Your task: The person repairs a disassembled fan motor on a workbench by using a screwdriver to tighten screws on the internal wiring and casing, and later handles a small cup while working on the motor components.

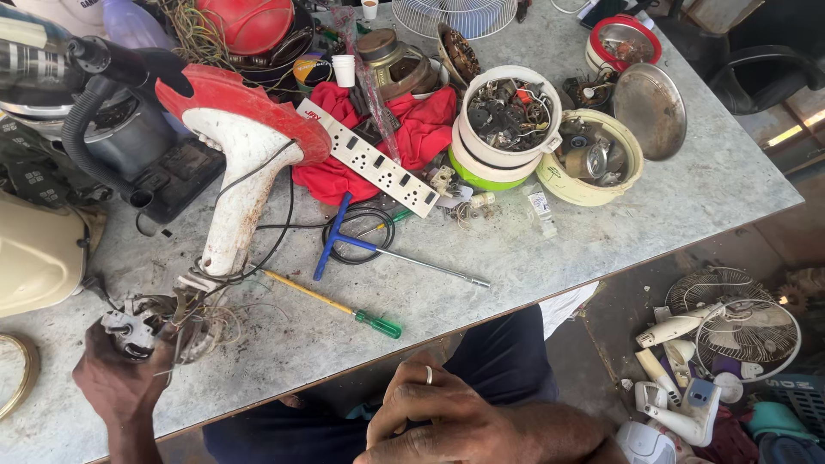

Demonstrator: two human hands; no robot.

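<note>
One screwdriver (pixel 335 306) lies loose; left hand (pixel 120 378) clasps one motor (pixel 137 331); right hand (pixel 447 417) rests empty.

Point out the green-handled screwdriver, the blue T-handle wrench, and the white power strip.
green-handled screwdriver (pixel 378 324), head view, on its green handle.
blue T-handle wrench (pixel 331 236), head view, on the blue crossbar.
white power strip (pixel 378 167), head view, mid-body among the sockets.

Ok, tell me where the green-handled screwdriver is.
The green-handled screwdriver lies on the table near its front edge, just below the blue T-handle wrench, right of the left hand.
</note>
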